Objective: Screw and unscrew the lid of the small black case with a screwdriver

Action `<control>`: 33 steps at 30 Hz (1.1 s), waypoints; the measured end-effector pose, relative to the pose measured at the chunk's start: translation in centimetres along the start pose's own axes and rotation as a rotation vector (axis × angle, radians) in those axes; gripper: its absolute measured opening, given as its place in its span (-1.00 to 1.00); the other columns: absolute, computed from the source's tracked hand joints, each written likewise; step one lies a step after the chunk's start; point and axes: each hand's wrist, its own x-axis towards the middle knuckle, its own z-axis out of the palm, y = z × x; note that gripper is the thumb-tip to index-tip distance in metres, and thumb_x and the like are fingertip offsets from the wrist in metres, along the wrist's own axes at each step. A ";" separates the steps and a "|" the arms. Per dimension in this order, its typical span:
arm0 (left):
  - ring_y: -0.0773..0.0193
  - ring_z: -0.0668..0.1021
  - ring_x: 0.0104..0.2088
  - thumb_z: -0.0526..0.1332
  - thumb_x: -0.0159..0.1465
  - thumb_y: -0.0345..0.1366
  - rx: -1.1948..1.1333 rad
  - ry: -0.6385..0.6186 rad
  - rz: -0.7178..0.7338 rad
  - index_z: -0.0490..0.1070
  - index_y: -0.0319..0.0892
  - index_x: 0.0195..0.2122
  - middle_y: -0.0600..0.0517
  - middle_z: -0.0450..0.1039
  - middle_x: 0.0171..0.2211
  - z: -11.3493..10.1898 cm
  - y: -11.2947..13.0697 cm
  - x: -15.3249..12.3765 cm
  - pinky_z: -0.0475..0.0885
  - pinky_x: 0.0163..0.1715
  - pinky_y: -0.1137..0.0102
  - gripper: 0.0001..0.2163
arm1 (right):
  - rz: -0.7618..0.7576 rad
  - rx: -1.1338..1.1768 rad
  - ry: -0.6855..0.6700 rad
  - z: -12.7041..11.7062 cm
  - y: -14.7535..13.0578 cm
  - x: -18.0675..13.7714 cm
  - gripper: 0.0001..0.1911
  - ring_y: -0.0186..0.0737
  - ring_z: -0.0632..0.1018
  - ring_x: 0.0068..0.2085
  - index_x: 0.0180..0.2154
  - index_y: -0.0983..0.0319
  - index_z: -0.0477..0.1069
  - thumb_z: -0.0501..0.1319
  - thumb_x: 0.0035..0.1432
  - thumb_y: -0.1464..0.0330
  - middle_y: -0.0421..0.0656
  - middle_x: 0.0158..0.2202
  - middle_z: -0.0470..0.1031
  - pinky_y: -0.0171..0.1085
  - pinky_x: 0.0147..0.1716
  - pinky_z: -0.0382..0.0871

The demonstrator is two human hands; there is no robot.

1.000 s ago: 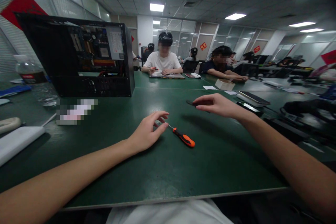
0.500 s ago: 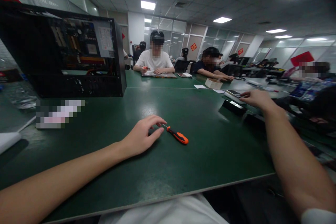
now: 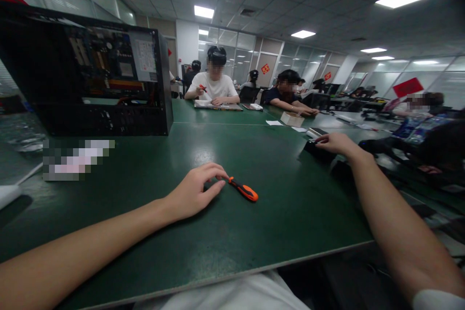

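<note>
My left hand (image 3: 199,189) rests on the green table with its fingers loosely bent and the thumb apart from them. At its fingertips lies an orange-and-black screwdriver (image 3: 245,190), handle toward the right. The screwdriver's shaft is partly hidden at the fingers, and the hand does not grip it. On the right, my right hand (image 3: 336,144) is over a black box-like object (image 3: 319,152), thumb and fingers brought together at its top. What the fingertips hold, if anything, is too small to make out. A flat silver object (image 3: 317,132) lies just behind that hand.
An open black computer case (image 3: 109,118) stands at the left of the table (image 3: 156,164). A blurred-out item (image 3: 78,160) lies before it. Farther back are a small cardboard box (image 3: 292,119) and white paper (image 3: 274,122). Two people sit working across the table.
My right hand has moved left and nearer, from beside the flat silver object to the top of the black object. The left hand and screwdriver stay put; the view has turned slightly.
</note>
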 end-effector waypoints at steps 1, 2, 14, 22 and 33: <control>0.14 0.56 -0.04 0.16 0.40 -0.34 0.000 -0.001 0.003 0.54 -0.17 -0.09 -0.08 0.54 -0.05 0.0 0.0 0.0 0.44 0.00 0.28 -0.83 | 0.027 -0.022 -0.070 -0.1 0.0 0.0 -0.78 -0.33 0.53 -0.34 -0.22 0.24 0.50 0.27 0.30 0.21 -0.20 -0.34 0.51 -0.29 -0.29 0.46; 0.14 0.56 -0.04 0.16 0.40 -0.34 -0.001 -0.004 0.003 0.54 -0.17 -0.09 -0.08 0.54 -0.05 0.0 0.0 0.0 0.44 0.00 0.28 -0.83 | 0.047 -0.041 -0.120 -0.1 0.0 0.1 -0.79 -0.31 0.54 -0.30 -0.19 0.24 0.50 0.26 0.30 0.21 -0.19 -0.30 0.52 -0.27 -0.25 0.47; 0.17 0.56 -0.03 0.15 0.40 -0.37 0.003 -0.027 0.018 0.53 -0.18 -0.07 -0.08 0.53 -0.03 0.0 0.1 -0.1 0.46 0.00 0.32 -0.82 | 0.120 -0.134 -0.253 0.1 0.3 0.8 -0.66 -0.14 0.56 -0.03 0.01 0.27 0.46 0.23 0.33 0.18 -0.08 -0.04 0.53 -0.09 -0.02 0.49; 0.16 0.57 -0.03 0.15 0.41 -0.37 0.023 -0.048 0.056 0.55 -0.18 -0.15 -0.09 0.52 -0.03 0.0 0.2 -0.1 0.44 0.07 0.27 -0.84 | 0.104 -0.130 -0.274 0.0 0.2 0.9 -0.63 -0.11 0.55 0.01 0.05 0.26 0.45 0.20 0.35 0.16 -0.06 0.00 0.51 -0.06 0.03 0.46; 0.18 0.57 -0.02 0.15 0.40 -0.41 0.040 -0.059 0.077 0.54 -0.19 -0.14 -0.09 0.49 -0.01 0.0 0.2 -0.1 0.44 0.07 0.28 -0.83 | 0.099 -0.127 -0.289 0.0 0.3 0.7 -0.60 -0.11 0.54 0.03 0.05 0.25 0.45 0.18 0.35 0.12 -0.05 0.01 0.51 -0.05 0.04 0.45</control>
